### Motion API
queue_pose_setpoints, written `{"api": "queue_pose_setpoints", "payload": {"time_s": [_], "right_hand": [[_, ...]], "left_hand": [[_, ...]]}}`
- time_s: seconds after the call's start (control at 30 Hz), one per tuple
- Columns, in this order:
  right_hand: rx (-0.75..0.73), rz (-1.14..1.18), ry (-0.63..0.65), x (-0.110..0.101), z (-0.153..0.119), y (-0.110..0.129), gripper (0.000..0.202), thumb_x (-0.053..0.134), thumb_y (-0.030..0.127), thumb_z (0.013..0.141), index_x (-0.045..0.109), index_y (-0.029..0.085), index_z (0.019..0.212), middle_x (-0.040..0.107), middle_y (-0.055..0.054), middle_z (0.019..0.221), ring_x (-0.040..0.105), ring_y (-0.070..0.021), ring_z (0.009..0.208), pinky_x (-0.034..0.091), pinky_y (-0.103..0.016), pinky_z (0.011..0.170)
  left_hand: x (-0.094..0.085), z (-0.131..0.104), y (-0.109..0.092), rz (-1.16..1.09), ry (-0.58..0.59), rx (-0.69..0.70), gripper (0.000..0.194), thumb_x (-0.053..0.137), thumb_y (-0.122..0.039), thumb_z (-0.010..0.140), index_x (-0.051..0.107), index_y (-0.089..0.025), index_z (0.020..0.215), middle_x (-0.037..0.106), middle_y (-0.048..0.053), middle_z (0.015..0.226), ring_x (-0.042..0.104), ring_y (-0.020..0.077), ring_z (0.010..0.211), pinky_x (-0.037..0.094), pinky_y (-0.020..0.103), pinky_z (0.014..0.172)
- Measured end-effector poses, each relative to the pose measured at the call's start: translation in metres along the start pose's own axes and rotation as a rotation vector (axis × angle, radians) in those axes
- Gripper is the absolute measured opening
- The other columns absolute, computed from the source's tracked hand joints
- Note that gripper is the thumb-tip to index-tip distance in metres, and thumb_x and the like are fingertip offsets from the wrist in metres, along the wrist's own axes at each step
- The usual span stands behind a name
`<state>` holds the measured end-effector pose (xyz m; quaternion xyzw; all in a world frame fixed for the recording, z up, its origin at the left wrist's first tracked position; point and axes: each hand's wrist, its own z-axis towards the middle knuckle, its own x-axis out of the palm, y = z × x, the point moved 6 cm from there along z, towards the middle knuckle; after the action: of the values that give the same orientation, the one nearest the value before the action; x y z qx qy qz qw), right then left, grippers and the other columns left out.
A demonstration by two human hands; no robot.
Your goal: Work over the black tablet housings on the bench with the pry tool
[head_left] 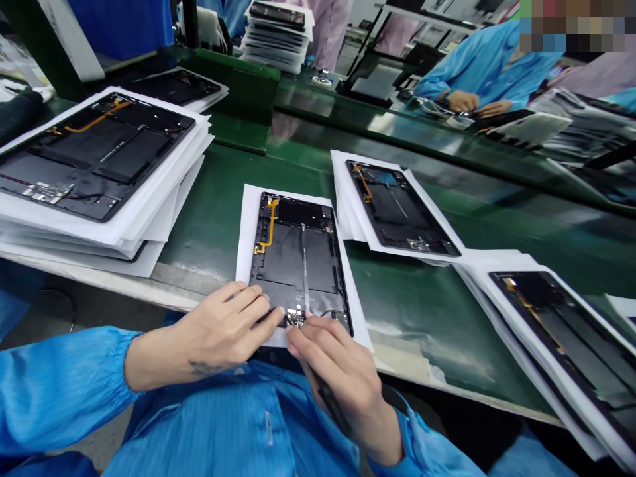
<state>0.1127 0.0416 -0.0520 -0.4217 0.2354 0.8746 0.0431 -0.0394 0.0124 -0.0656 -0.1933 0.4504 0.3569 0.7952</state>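
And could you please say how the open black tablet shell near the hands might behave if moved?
The open black rectangular tablet shell looks flat and probably fairly stiff. Its thin orange ribbon cable looks delicate and could snag. The flat white sheet beneath might let it slide if pushed.

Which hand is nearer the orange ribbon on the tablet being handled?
Left. The left hand is below the orange ribbon, at the lower left of the tablet; the right hand is farther, lower and to the right.

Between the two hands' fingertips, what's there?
In the head view, the small circuit board at the near end of the open tablet lies between the left hand and the right hand.
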Motion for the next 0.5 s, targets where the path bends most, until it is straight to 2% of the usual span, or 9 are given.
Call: {"api": "queue_pose_setpoints", "payload": {"time_s": [0.07,0.17,0.23,0.3,0.37,0.4,0.43,0.5], "right_hand": [[0.125,0.137,-0.104,-0.004,-0.005,-0.012,0.023,0.058,0.002,0.093,0.067,0.017,0.107,0.071,-0.006,0.089,0.067,-0.0189,0.089,0.058,-0.035,0.083],[0.307,0.281,-0.234,-0.007,-0.013,-0.029,0.021,0.058,0.006,0.094,0.07,0.022,0.101,0.072,-0.004,0.093,0.068,-0.018,0.091,0.056,-0.03,0.081],[0.354,0.325,-0.275,-0.006,-0.017,-0.034,0.019,0.06,0.011,0.095,0.073,0.024,0.099,0.073,-0.003,0.092,0.068,-0.0176,0.088,0.056,-0.028,0.078],[0.379,0.367,-0.307,-0.005,-0.019,-0.035,0.016,0.062,0.016,0.095,0.075,0.025,0.096,0.073,-0.003,0.091,0.069,-0.0182,0.086,0.056,-0.028,0.077],[0.438,0.408,-0.347,-0.005,-0.02,-0.039,0.013,0.063,0.023,0.095,0.076,0.026,0.094,0.073,-0.004,0.09,0.07,-0.0194,0.086,0.057,-0.028,0.077],[0.476,0.424,-0.366,-0.005,-0.02,-0.041,0.013,0.064,0.028,0.095,0.077,0.026,0.093,0.073,-0.004,0.09,0.07,-0.0197,0.085,0.058,-0.028,0.077],[0.51,0.438,-0.377,-0.005,-0.02,-0.044,0.014,0.065,0.032,0.095,0.078,0.026,0.092,0.073,-0.004,0.089,0.07,-0.0197,0.084,0.058,-0.028,0.077],[0.524,0.463,-0.372,-0.005,-0.017,-0.047,0.019,0.065,0.039,0.095,0.079,0.026,0.092,0.073,-0.005,0.088,0.07,-0.0193,0.081,0.059,-0.027,0.076]], "left_hand": [[-0.001,-0.004,0.019,-0.223,0.0,-0.175,0.039,0.042,-0.006,0.095,0.064,-0.013,0.127,0.068,0.015,0.122,0.062,0.0286,0.121,0.054,0.045,0.1],[0.002,-0.011,0.062,-0.722,-0.007,-0.689,0.052,0.047,-0.017,0.097,0.048,-0.025,0.148,0.043,0.011,0.157,0.045,0.0283,0.143,0.045,0.048,0.113],[0.008,-0.012,0.077,-1.074,0.001,-1.03,0.068,0.055,-0.031,0.096,0.029,-0.026,0.159,0.029,0.013,0.165,0.043,0.0296,0.145,0.048,0.047,0.111],[0.011,-0.006,0.081,-1.289,-0.043,-1.269,0.087,0.062,-0.042,0.093,0.013,-0.023,0.163,0.022,0.016,0.167,0.044,0.0303,0.144,0.052,0.044,0.106],[0.013,0.003,0.084,-1.312,-0.123,-1.372,0.095,0.066,-0.05,0.09,0.011,-0.022,0.162,0.024,0.019,0.165,0.048,0.0302,0.14,0.055,0.041,0.099],[0.015,0.01,0.086,-1.278,-0.122,-1.355,0.092,0.066,-0.052,0.089,0.018,-0.02,0.161,0.032,0.021,0.162,0.053,0.0299,0.135,0.056,0.04,0.096],[0.019,0.017,0.087,-1.235,-0.092,-1.313,0.083,0.066,-0.052,0.089,0.031,-0.017,0.156,0.044,0.022,0.153,0.059,0.0297,0.127,0.057,0.039,0.092],[0.025,0.031,0.094,-1.132,-0.006,-1.213,0.058,0.063,-0.049,0.089,0.06,-0.009,0.131,0.067,0.02,0.124,0.068,0.0291,0.108,0.058,0.038,0.085]]}}
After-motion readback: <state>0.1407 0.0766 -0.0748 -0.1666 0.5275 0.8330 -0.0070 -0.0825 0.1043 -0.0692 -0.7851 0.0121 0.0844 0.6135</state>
